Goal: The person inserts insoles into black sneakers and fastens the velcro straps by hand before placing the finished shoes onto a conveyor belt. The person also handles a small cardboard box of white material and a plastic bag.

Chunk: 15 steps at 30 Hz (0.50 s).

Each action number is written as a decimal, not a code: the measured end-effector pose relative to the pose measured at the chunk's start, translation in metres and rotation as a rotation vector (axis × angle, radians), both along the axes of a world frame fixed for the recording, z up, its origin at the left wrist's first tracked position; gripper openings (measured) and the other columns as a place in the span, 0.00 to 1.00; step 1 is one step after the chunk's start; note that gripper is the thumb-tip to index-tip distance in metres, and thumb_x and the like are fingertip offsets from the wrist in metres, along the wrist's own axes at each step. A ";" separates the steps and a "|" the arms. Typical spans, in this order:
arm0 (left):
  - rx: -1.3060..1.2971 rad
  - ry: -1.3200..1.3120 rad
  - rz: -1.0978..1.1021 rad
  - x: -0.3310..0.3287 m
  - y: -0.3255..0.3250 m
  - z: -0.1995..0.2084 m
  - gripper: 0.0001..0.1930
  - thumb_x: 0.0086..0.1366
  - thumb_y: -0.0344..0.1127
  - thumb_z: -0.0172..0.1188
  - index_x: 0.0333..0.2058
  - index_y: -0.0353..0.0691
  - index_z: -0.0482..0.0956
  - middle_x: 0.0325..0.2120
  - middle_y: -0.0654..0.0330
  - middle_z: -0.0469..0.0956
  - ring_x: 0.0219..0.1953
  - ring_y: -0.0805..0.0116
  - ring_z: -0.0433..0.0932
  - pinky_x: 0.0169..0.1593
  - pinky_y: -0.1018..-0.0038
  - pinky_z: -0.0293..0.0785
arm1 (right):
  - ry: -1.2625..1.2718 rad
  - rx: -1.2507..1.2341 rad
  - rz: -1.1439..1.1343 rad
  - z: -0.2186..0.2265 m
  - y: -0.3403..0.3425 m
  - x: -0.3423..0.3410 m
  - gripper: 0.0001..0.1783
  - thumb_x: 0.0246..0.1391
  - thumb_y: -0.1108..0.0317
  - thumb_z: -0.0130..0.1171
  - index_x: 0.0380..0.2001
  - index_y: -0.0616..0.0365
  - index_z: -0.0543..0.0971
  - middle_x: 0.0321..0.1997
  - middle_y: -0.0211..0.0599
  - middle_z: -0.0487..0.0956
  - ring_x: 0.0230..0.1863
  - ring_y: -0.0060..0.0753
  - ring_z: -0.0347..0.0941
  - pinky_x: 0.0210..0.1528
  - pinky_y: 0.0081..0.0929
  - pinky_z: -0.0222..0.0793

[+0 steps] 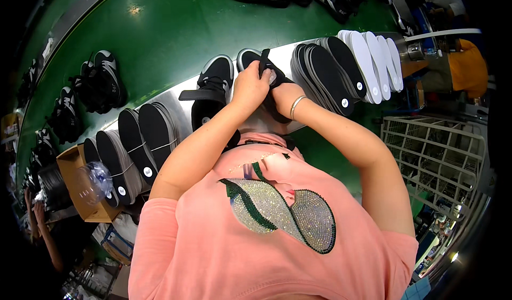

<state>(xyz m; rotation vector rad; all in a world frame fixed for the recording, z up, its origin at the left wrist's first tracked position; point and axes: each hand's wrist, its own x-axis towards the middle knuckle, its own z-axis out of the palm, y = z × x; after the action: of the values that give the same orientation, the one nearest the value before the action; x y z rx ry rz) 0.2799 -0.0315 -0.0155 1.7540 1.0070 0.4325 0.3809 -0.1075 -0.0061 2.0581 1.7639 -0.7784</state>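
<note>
A black sneaker (247, 58) with a grey-edged toe lies on the metal ledge in front of me, its toe pointing away. My left hand (251, 88) is closed in a pinch on the sneaker's black strap (264, 58), at its near left side. My right hand (288, 98) grips the sneaker's right side near the opening, fingers curled and partly hidden. Between the hands shows a small whitish, translucent patch that I cannot make out. Left of them stands a matching sneaker (215, 79), its strap laid out sideways.
Black insoles in stacks (325, 81) and white insoles (368, 60) lie to the right. More tied insole stacks (152, 134) are at left, beside a cardboard box (74, 180). Other sneakers (106, 78) sit on the green surface (170, 22). A wire rack (432, 153) stands at right.
</note>
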 end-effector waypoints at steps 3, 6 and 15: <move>-0.028 0.016 0.000 -0.001 0.000 0.001 0.12 0.55 0.38 0.52 0.30 0.32 0.70 0.23 0.43 0.74 0.30 0.43 0.72 0.34 0.58 0.67 | 0.035 -0.262 0.076 0.002 0.010 0.004 0.09 0.39 0.74 0.52 0.26 0.63 0.79 0.29 0.47 0.78 0.34 0.41 0.76 0.37 0.31 0.71; -0.028 0.031 -0.020 0.001 0.002 -0.002 0.12 0.55 0.38 0.52 0.30 0.32 0.70 0.23 0.42 0.74 0.30 0.43 0.72 0.34 0.58 0.67 | 0.063 -0.369 0.210 0.012 0.019 0.008 0.11 0.38 0.73 0.50 0.26 0.60 0.79 0.29 0.49 0.77 0.36 0.44 0.74 0.39 0.32 0.69; 0.011 0.034 -0.032 0.001 0.002 -0.002 0.13 0.56 0.39 0.51 0.30 0.32 0.69 0.23 0.42 0.73 0.30 0.43 0.72 0.34 0.57 0.66 | -0.194 -0.329 0.310 0.019 0.017 -0.001 0.11 0.41 0.70 0.54 0.32 0.54 0.80 0.36 0.37 0.78 0.40 0.31 0.75 0.39 0.25 0.69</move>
<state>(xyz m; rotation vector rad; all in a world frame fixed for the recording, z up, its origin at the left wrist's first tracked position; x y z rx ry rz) 0.2811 -0.0294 -0.0171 1.7902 1.0009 0.3893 0.3796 -0.0901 0.0125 1.5475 1.6638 -0.6940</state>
